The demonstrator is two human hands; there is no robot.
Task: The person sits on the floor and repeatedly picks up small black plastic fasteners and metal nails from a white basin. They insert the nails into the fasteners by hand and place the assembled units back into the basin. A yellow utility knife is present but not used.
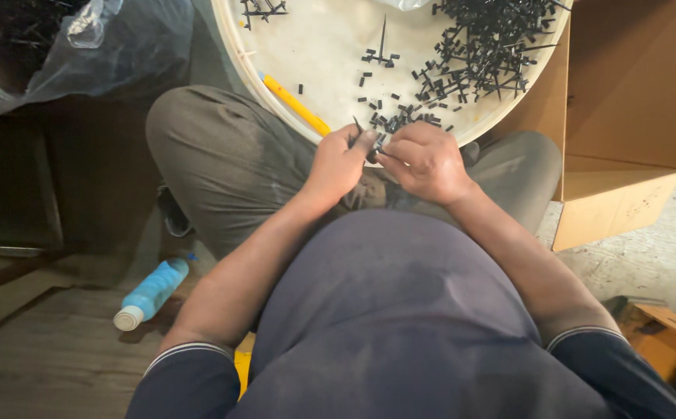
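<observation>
My left hand (339,161) and my right hand (426,160) meet at the near rim of a round white tray (330,54) resting over my knees. Both pinch a small black plastic part (370,147) between thumb and fingers. A thin black sprue sticks up from the left hand's grip. On the tray lies a heap of black plastic pieces (487,46) at the far right, with several loose bits (400,116) scattered just beyond my fingers.
A yellow-handled tool (297,105) lies on the tray's left edge. An open cardboard box (632,116) stands to the right. A clear plastic bag with black parts (66,46) sits at the upper left. A blue bottle (152,293) lies on the floor.
</observation>
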